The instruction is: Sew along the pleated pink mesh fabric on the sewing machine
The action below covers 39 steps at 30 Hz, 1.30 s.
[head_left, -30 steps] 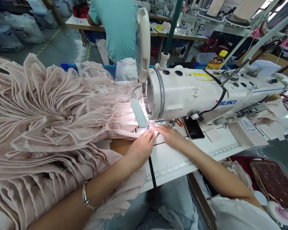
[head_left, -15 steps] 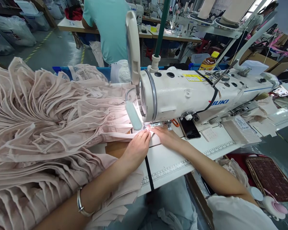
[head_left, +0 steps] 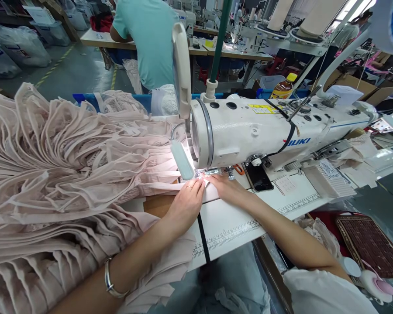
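Under the lit needle area of a white sewing machine (head_left: 242,131), my left hand (head_left: 187,201) is closed on a pale pink strip of fabric (head_left: 163,187). The strip runs left into a large gathered pile of pale pink garments (head_left: 68,152). My right hand (head_left: 225,186) lies close to the presser foot, fingers stretched towards my left fingertips on the cloth at the needle. Its fingertips are partly hidden by the machine, and whether they pinch the fabric is unclear. A silver bangle circles my left wrist.
Right of my hands lie a black phone (head_left: 258,176), orange-handled scissors (head_left: 238,169) and a box of white pieces (head_left: 329,178). A measuring tape (head_left: 236,233) runs along the table's front edge. Behind the machine stand a bottle (head_left: 283,87) and a person in a turquoise shirt (head_left: 150,43).
The view has shifted slightly. Both hands stay at the needle in nearly the same pose, and the fabric shows no clear movement.
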Each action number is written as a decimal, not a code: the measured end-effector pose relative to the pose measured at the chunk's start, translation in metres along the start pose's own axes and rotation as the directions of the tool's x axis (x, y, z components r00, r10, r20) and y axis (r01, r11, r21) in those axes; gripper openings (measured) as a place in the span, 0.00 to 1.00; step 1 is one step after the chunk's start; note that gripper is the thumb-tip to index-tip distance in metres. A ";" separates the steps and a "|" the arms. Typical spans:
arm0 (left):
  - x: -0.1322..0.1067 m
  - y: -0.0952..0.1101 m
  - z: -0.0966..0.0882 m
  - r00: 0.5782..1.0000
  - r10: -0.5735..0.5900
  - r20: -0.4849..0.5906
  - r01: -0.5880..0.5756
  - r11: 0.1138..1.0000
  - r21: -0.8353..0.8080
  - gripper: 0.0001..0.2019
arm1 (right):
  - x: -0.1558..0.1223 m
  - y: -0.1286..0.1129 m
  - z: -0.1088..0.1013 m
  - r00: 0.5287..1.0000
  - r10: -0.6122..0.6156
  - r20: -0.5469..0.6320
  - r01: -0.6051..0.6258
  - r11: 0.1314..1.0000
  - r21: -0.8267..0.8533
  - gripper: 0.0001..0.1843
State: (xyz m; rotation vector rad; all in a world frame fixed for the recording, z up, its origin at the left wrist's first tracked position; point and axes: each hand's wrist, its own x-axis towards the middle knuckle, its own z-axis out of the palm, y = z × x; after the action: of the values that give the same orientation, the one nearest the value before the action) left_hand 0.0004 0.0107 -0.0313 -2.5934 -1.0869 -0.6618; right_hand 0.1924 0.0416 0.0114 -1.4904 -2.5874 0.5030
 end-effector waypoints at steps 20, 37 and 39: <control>0.004 -0.034 -0.028 0.991 0.004 0.134 0.004 0.998 -0.064 0.13 | -0.011 0.005 0.017 0.960 -0.211 -0.186 0.183 0.971 -0.154 0.28; 0.006 -0.035 -0.028 0.954 -0.108 0.281 0.142 0.984 -0.103 0.17 | -0.014 0.010 0.022 0.920 -0.169 -0.353 0.170 0.985 -0.029 0.24; 0.004 -0.036 -0.024 0.963 -0.138 0.233 0.179 0.970 -0.166 0.15 | -0.014 0.010 0.021 0.910 -0.178 -0.375 0.191 0.982 -0.002 0.23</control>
State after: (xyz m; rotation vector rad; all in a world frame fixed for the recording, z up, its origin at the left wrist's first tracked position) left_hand -0.0303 0.0285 -0.0068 -2.8136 -1.3746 -0.5420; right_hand 0.2025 0.0290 -0.0110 -1.1759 -2.3685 0.2131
